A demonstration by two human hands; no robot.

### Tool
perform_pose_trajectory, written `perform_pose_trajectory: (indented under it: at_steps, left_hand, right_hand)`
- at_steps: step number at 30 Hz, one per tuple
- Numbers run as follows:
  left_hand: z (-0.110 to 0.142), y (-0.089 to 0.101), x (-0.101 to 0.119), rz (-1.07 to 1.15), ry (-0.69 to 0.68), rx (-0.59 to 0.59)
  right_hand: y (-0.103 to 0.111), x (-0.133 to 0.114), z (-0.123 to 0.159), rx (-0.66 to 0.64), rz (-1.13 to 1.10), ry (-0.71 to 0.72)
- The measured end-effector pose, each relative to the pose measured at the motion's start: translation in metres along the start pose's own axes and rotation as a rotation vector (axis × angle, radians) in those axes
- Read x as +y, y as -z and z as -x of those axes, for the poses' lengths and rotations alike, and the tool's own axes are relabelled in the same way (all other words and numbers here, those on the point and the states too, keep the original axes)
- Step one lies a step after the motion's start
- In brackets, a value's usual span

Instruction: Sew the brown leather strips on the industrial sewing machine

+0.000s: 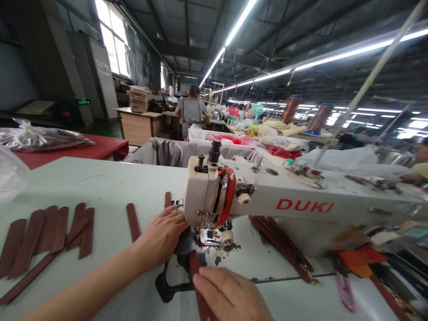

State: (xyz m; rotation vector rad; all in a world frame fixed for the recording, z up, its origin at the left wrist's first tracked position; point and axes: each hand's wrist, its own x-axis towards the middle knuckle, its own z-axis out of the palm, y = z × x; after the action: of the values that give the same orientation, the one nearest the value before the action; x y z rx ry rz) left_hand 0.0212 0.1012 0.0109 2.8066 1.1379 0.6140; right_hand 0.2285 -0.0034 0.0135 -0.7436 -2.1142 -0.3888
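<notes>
The pale surface (100,187) fills the lower half of the frame, smooth and matt, scuffed dark near the middle. Across the centre and right lies the cream sewing machine (267,200), a long boxy arm of glossy enamel with red lettering and an orange guard at its head. Behind it, in the upper right, two brown thread cones (290,109) stand on a rack, and further benches with another person at work fill the hall beyond.

At the lower left of the frame a loose fan of finished-looking brown strips (50,234) lies flat, each long, narrow and round-ended, with a dull leather-like grain; by their number, a fair share of the work seems done. One single strip (133,221) lies apart, nearer the machine. To the right of the needle a bundle of darker straps (284,245) trails toward the lower right, apparently waiting or already passed through; which cannot be told.

The strip being sewn (194,265) sits under the presser foot (214,238) at centre, running down toward the bottom edge. The left hand (160,238) lies flat and spread, pressing it beside the foot. The right hand (227,294), at bottom centre, rests curled over the strip's near end, pinning it down rather than clasping it.
</notes>
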Motion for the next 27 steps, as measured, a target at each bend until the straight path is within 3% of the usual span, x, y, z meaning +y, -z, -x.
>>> perform_pose_trajectory:
  at_steps: [4,8,13,19,27]
  left_hand:
    - [0.032,0.008,-0.004,-0.055,-0.013,0.028]
    - [0.049,-0.003,0.029,0.017,-0.054,0.126]
    - [0.038,-0.012,0.058,0.043,-0.224,0.220]
    - [0.031,-0.003,0.058,0.023,-0.220,0.288]
    - [0.035,-0.007,0.061,0.031,-0.185,0.302]
  right_hand:
    - [-0.013,0.013,0.009,-0.091,0.034,0.005]
    - [-0.026,0.013,0.023,-0.160,0.055,-0.044]
    - [-0.033,0.013,0.036,-0.262,0.071,-0.124]
    - [-0.032,0.016,0.040,-0.290,0.064,-0.106]
    - [-0.028,0.019,0.038,-0.268,0.030,-0.121]
